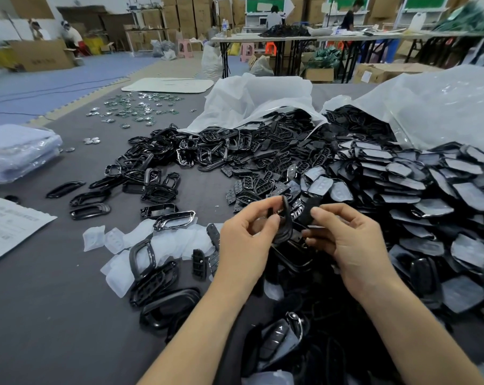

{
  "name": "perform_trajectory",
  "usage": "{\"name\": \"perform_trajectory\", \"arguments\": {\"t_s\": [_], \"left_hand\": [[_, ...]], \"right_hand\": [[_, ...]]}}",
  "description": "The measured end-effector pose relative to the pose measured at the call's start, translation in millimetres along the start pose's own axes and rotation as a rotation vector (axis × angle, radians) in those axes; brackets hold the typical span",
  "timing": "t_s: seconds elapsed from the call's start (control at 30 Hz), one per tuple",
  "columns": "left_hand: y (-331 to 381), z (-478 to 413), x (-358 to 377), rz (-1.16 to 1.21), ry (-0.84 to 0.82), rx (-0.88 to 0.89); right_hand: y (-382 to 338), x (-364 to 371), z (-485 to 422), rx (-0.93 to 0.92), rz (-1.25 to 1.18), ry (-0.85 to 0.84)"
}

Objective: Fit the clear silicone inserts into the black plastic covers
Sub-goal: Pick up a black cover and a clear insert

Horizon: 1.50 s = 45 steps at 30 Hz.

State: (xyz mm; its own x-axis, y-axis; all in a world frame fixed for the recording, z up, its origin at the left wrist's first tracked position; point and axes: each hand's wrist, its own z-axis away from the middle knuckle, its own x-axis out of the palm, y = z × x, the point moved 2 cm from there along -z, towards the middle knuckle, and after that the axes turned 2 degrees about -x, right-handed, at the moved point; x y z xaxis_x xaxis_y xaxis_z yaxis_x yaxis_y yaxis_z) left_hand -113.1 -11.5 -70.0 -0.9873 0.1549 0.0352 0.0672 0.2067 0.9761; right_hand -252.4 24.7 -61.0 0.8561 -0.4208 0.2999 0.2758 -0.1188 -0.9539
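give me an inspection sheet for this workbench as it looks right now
surface: grey table, largely covered with parts
job's things: black covers heaped mid-table; clear inserts loose at left; fitted covers stacked at right
clutter: plastic bags, circuit boards, paper sheet, wrapped stack
grippers: left hand pinches a black frame; right hand pinches a black cover
cables: one cable on the blue floor mat
surroundings: cardboard boxes, folding tables, people working far off

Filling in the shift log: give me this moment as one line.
stage: assembling in hand | left hand: grips black frame | right hand: pinches black cover | clear inserts: loose on table
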Motion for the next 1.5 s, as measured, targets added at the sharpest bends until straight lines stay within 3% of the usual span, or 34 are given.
{"name": "perform_trajectory", "arguments": {"t_s": [0.17, 0.5, 0.77, 1.13, 1.5], "left_hand": [[0.5, 2.7, 5.6, 0.038, -0.104, -0.005], [0.7, 3.3, 6.6, 0.001, -0.195, -0.019], [0.4, 3.4, 6.0, -0.018, -0.21, -0.01], [-4.5, 2.0, 5.3, -0.04, -0.127, -0.027], [-0.9, 0.9, 5.6, 0.229, -0.148, -0.185]], "right_hand": [[1.7, -6.2, -3.0, -0.001, 0.124, 0.001], [4.3, 0.8, 1.3, 0.122, 0.025, -0.16], [2.9, 4.7, 5.2, 0.104, 0.003, -0.225], [5.2, 4.1, 2.5, 0.108, -0.119, -0.171], [2.8, 6.7, 2.1, 0.159, -0.128, -0.184]]}}
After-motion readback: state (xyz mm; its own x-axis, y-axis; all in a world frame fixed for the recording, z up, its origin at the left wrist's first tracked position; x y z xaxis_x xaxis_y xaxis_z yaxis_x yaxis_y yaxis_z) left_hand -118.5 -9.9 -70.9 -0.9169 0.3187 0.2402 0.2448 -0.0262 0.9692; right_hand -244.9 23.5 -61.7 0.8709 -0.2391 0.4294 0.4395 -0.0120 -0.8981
